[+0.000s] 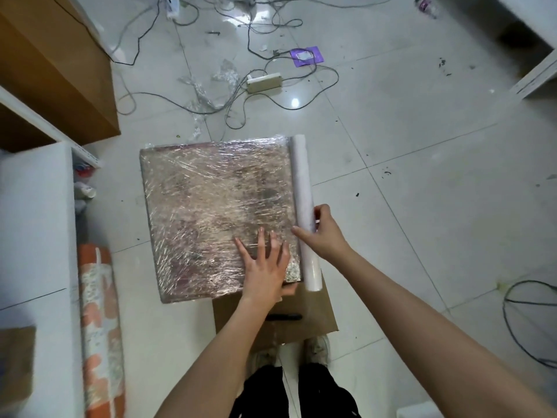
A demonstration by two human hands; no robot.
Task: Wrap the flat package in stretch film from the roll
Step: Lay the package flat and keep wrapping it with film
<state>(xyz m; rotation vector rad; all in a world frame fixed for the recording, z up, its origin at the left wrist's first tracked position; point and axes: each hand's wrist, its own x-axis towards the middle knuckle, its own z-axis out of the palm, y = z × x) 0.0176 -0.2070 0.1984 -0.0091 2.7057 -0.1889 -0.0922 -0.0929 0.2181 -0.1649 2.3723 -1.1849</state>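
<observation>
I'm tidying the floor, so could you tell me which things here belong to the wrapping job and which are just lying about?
In use: flat package, film roll, left hand, right hand.

Lying about: power strip, cables, purple packet, cardboard sheet, orange patterned roll.

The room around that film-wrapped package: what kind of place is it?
Probably a storeroom or workroom used for packing. The flat film-covered package lies on a pale tiled floor, loose grey cables and a white power strip trail behind it, and brown cardboard boxes sit on shelving.

Film-covered flat package on floor, white roll along its right edge.
</observation>
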